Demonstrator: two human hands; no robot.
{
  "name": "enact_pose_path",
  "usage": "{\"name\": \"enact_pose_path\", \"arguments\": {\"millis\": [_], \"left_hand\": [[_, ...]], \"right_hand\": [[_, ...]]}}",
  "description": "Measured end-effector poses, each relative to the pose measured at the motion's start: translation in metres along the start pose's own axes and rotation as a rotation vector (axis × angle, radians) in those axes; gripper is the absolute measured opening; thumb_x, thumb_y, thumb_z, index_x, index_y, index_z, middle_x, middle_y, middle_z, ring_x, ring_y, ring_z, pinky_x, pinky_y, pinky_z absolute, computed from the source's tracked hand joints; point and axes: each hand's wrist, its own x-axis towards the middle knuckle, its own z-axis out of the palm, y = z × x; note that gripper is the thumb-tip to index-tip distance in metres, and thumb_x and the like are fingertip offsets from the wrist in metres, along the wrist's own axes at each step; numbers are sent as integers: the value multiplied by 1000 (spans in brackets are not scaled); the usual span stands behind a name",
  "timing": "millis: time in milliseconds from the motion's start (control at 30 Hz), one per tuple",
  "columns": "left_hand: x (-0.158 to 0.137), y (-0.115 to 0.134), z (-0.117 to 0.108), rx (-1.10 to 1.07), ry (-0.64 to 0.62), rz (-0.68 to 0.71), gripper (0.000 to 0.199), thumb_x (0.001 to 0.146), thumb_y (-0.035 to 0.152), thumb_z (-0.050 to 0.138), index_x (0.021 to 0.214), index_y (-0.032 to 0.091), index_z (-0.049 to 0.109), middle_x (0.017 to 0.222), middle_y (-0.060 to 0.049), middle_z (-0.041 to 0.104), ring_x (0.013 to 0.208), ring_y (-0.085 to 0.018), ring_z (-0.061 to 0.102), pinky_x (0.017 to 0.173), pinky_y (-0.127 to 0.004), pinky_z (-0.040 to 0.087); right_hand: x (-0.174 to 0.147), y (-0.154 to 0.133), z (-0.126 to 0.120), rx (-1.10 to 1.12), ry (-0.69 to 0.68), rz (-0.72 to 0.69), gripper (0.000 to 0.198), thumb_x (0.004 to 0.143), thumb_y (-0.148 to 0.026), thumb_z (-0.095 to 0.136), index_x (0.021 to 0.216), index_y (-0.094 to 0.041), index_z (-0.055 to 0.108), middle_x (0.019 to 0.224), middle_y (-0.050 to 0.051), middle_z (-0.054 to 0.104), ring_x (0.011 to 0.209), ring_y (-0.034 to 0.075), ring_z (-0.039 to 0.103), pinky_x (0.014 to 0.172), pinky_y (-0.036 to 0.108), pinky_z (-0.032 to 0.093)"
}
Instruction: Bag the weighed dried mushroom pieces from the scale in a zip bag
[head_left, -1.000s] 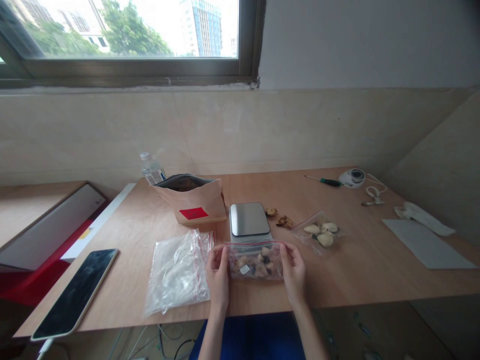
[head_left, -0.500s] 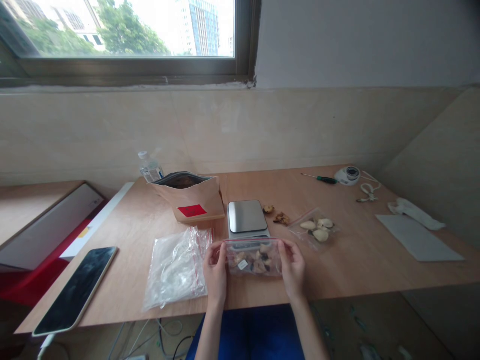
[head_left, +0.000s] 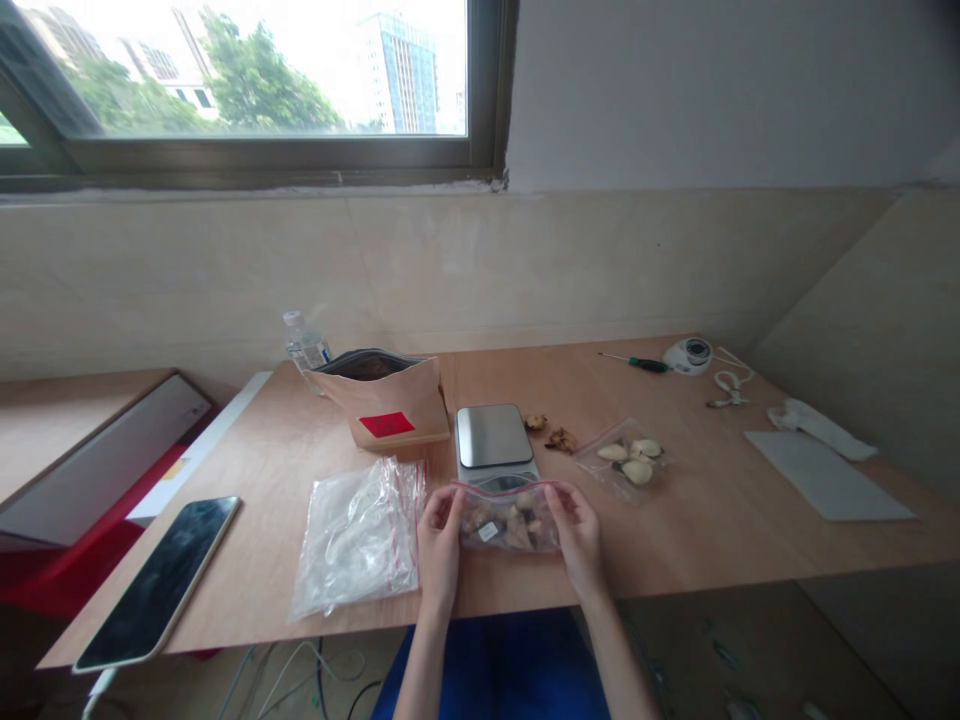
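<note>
A clear zip bag [head_left: 517, 525] with a red seal strip, filled with brownish dried pieces and a small white packet, is held up at the table's front edge. My left hand [head_left: 441, 525] pinches its top left corner. The top right corner is gripped by my right hand [head_left: 571, 520], thumb in front. The bag's upper edge sags in the middle; whether the seal is closed I cannot tell. Just behind it stands a small digital scale [head_left: 493, 436] with a bare steel plate, its lower part covered by the bag. Two dried brown pieces [head_left: 560, 440] lie right of the scale.
A stack of clear zip bags [head_left: 356, 540] lies left, with an open kraft pouch [head_left: 397, 405] and a bottle [head_left: 304, 342] behind. A phone [head_left: 161, 580] is at far left. Rightward are a bag of pale pieces [head_left: 630, 460], a screwdriver [head_left: 646, 365], a camera [head_left: 688, 356] and a white sheet [head_left: 829, 475].
My hands have come slightly closer together. The bag's top edge, straight before, now dips in the middle. The head view has tilted up a little.
</note>
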Motion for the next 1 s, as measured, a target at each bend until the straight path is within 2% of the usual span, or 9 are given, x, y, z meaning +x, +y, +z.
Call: {"name": "enact_pose_path", "arguments": {"millis": [233,467,533,633,667,733,833,900,1000], "left_hand": [[-1,-2,-3,-24,35,17,25,79,41,62,82,16,62,80,-2,63,78,-15,57,73,-22,44],[-6,-1,8,-45,123,-3,29,79,43,62,86,15,63,84,-3,64,79,-15,58,73,-23,45],[-9,0,9,-39,115,2,29,79,43,62,87,15,62,84,-3,64,79,-15,59,72,-23,46],[-13,6,9,-37,54,30,26,81,41,61,87,16,62,84,-3,64,79,-15,59,71,-23,47],[-14,9,9,-39,32,49,25,81,40,61,87,16,61,84,-3,64,79,-15,60,72,-23,47],[-16,17,10,-33,-9,91,22,81,38,61,87,17,62,84,-3,64,80,-15,60,73,-23,47],[-18,28,11,1,-47,143,19,81,35,62,85,17,63,83,-3,64,80,-15,61,73,-24,48],[-19,32,10,28,-55,161,18,80,35,62,85,17,63,83,-4,64,80,-16,61,72,-24,48],[-19,34,8,65,-58,164,20,80,36,62,84,17,64,83,-5,65,81,-18,61,70,-25,48]], "right_hand": [[2,2,-3,-41,1,-30,37,75,-49,63,90,-16,64,85,8,71,79,21,67,70,31,53],[-1,2,-4,-93,41,-83,35,78,-48,60,89,-15,63,83,8,70,76,21,66,68,33,52],[-2,-3,-4,-173,75,-170,32,81,-47,57,90,-16,63,87,9,70,82,22,64,75,36,51],[-4,-24,0,-410,124,-458,30,83,-40,55,103,-18,61,106,11,65,103,25,57,92,43,42],[-5,-35,4,-497,93,-563,32,84,-36,55,110,-19,58,113,11,62,110,26,53,97,45,38],[-7,-58,13,-637,-113,-719,29,87,-30,52,115,-22,57,117,9,61,114,24,50,100,44,32],[-7,-86,27,-753,-422,-819,13,88,-27,53,96,-25,64,101,4,67,106,22,54,98,42,31],[-5,-95,33,-754,-516,-831,11,89,-25,54,83,-24,63,84,1,69,92,20,58,93,40,33],[-1,-96,34,-746,-557,-865,13,89,-23,55,78,-22,61,73,-1,67,77,17,58,87,37,35]]}}
